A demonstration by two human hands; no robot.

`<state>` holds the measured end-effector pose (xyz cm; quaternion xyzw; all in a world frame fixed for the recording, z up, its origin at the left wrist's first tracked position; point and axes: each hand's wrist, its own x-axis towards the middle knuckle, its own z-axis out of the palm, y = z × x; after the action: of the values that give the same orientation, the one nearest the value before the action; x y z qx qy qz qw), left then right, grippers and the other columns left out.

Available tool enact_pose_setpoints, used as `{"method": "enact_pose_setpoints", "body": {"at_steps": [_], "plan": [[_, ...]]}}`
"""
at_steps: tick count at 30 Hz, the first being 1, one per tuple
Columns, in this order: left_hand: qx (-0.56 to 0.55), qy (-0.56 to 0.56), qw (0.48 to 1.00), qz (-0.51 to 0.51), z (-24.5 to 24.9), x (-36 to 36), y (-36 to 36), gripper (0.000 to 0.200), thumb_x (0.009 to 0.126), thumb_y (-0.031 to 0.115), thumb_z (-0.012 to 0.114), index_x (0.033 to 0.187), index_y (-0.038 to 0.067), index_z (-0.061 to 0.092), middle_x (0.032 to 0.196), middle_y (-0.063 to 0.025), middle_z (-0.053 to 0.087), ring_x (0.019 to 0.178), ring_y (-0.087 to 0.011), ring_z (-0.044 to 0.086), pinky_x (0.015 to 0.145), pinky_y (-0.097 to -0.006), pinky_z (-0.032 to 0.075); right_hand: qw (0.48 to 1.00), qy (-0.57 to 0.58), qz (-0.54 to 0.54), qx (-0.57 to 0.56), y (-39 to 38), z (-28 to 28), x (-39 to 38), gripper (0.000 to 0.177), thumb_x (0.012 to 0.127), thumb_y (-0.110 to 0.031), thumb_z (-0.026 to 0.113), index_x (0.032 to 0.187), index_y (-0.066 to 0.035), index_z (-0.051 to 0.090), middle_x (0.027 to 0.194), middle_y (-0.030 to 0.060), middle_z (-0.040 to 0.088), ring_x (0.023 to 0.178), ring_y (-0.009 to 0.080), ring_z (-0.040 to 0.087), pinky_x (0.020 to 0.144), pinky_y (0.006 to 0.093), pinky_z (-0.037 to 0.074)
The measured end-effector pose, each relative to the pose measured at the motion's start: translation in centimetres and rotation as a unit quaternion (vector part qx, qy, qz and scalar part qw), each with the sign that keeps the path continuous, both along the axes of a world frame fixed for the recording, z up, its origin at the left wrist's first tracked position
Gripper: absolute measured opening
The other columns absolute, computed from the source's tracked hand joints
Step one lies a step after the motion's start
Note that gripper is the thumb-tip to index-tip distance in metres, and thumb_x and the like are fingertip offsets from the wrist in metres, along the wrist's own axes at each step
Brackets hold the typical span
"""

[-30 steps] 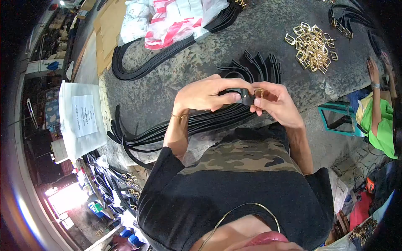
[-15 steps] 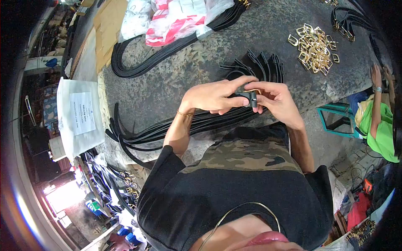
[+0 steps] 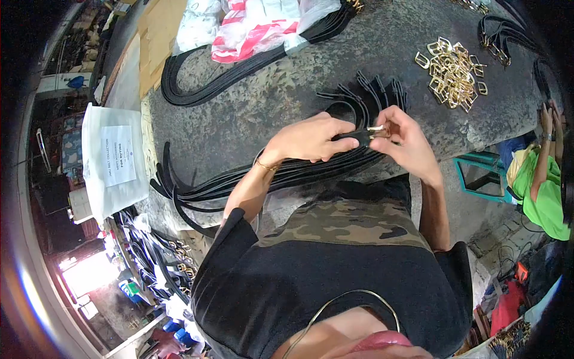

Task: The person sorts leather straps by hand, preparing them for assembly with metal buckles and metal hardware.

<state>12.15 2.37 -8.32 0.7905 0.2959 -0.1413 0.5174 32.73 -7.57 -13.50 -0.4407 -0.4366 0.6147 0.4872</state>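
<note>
My left hand (image 3: pixel 314 139) pinches the end of a black strap (image 3: pixel 354 139) between thumb and fingers. Facing it, my right hand (image 3: pixel 406 143) grips a small gold buckle (image 3: pixel 378 130) at the strap's end. How the strap passes through the buckle is hidden by the fingers. Just beyond my hands, the ends of several black straps (image 3: pixel 385 93) fan out on the dark table. A long bundle of black straps (image 3: pixel 257 182) runs beneath my hands along the near edge.
Gold buckles (image 3: pixel 452 75) lie heaped at the back right. Plastic bags (image 3: pixel 257 27) rest on curved straps (image 3: pixel 209 90) at the back. A white labelled bag (image 3: pixel 116 161) stands at the left edge. Another person in green (image 3: pixel 547 197) is at the far right.
My right hand has turned and drawn slightly right, and the gold buckle now shows between its fingers. My left hand still holds the strap.
</note>
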Motion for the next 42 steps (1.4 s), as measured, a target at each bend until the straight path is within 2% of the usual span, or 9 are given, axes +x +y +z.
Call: {"method": "enact_pose_setpoints", "body": {"at_steps": [2, 4, 6, 10, 16, 22, 26, 37, 42], "plan": [[-0.007, -0.045, 0.999, -0.014, -0.1, 0.4, -0.4, 0.036, 0.097, 0.030, 0.051, 0.079, -0.001, 0.053, 0.049, -0.0072, 0.053, 0.042, -0.0188, 0.055, 0.045, -0.0339, 0.044, 0.988, -0.138, 0.051, 0.034, 0.4, 0.3, -0.2, 0.032, 0.079, -0.004, 0.074, 0.104, -0.002, 0.054, 0.092, 0.0016, 0.061, 0.082, 0.0063, 0.056, 0.071, 0.0232, 0.047], [0.024, -0.054, 0.998, -0.016, -0.2, 0.4, -0.7, 0.034, 0.097, 0.029, 0.052, 0.085, -0.002, 0.056, 0.056, -0.0089, 0.058, 0.050, -0.0196, 0.059, 0.052, -0.0350, 0.047, 0.996, -0.066, 0.058, 0.000, 0.5, 0.2, -0.3, 0.029, 0.077, -0.004, 0.075, 0.101, 0.000, 0.059, 0.088, 0.0027, 0.064, 0.079, 0.0071, 0.058, 0.069, 0.0244, 0.048], [-0.041, -0.100, 0.994, 0.013, -1.4, -0.8, -0.4, 0.032, 0.097, 0.028, 0.052, 0.107, -0.001, 0.059, 0.070, -0.0100, 0.065, 0.062, -0.0175, 0.063, 0.058, -0.0324, 0.049, 0.979, -0.194, 0.043, 0.036, 0.5, 1.0, 0.5, 0.023, 0.077, -0.003, 0.074, 0.098, 0.002, 0.065, 0.084, 0.0046, 0.068, 0.074, 0.0067, 0.061, 0.066, 0.0244, 0.050], [-0.152, -0.108, 0.982, 0.018, -3.1, -3.7, 0.5, 0.042, 0.094, 0.021, 0.060, 0.126, -0.005, 0.054, 0.095, -0.0097, 0.070, 0.087, -0.0147, 0.064, 0.079, -0.0294, 0.050, 0.966, -0.188, -0.064, 0.166, -0.1, -0.4, 0.5, 0.020, 0.076, 0.003, 0.073, 0.095, 0.003, 0.068, 0.084, 0.0090, 0.072, 0.078, 0.0113, 0.068, 0.065, 0.0231, 0.051], [-0.107, -0.094, 0.977, 0.159, -2.8, -2.8, -1.6, 0.041, 0.090, 0.014, 0.066, 0.124, -0.007, 0.056, 0.105, -0.0117, 0.069, 0.093, -0.0116, 0.063, 0.084, -0.0260, 0.050, 0.955, -0.202, -0.069, 0.207, -0.6, -0.4, -0.2, 0.018, 0.075, 0.006, 0.072, 0.092, 0.002, 0.069, 0.087, 0.0110, 0.071, 0.075, 0.0154, 0.068, 0.064, 0.0268, 0.053], [-0.046, -0.194, 0.953, 0.226, -2.8, -1.0, -4.3, 0.036, 0.088, 0.018, 0.067, 0.117, -0.002, 0.062, 0.095, -0.0149, 0.070, 0.084, -0.0153, 0.065, 0.076, -0.0303, 0.050, 0.922, -0.256, -0.019, 0.288, -0.2, 0.8, 0.9, 0.023, 0.069, 0.009, 0.070, 0.091, -0.001, 0.069, 0.088, 0.0100, 0.070, 0.082, 0.0229, 0.066, 0.068, 0.0308, 0.053], [-0.060, -0.181, 0.949, 0.252, -2.4, -0.1, -5.4, 0.035, 0.089, 0.011, 0.066, 0.120, -0.004, 0.059, 0.100, -0.0060, 0.067, 0.090, -0.0074, 0.056, 0.080, -0.0254, 0.048, 0.915, -0.279, 0.025, 0.290, -0.3, 1.5, 1.7, 0.024, 0.065, 0.006, 0.068, 0.088, -0.001, 0.068, 0.090, 0.0093, 0.070, 0.086, 0.0275, 0.065, 0.075, 0.0355, 0.052], [0.061, -0.215, 0.933, 0.281, -2.4, 0.3, -9.1, 0.040, 0.084, 0.013, 0.071, 0.119, -0.001, 0.059, 0.104, -0.0152, 0.068, 0.093, -0.0140, 0.061, 0.083, -0.0304, 0.049, 0.815, -0.396, 0.111, 0.408, -0.2, 3.3, 2.8, 0.028, 0.063, 0.003, 0.064, 0.089, -0.005, 0.068, 0.092, 0.0042, 0.062, 0.086, 0.0246, 0.059, 0.075, 0.0373, 0.046], [0.128, -0.245, 0.923, 0.266, -3.6, 1.2, -10.3, 0.044, 0.082, 0.015, 0.072, 0.120, -0.002, 0.057, 0.104, -0.0189, 0.064, 0.090, -0.0292, 0.064, 0.080, -0.0345, 0.050, 0.807, -0.418, 0.141, 0.392, -0.5, 4.2, 3.4, 0.026, 0.060, 0.002, 0.063, 0.086, -0.004, 0.068, 0.092, 0.0050, 0.062, 0.090, 0.0262, 0.058, 0.075, 0.0386, 0.048]]}}
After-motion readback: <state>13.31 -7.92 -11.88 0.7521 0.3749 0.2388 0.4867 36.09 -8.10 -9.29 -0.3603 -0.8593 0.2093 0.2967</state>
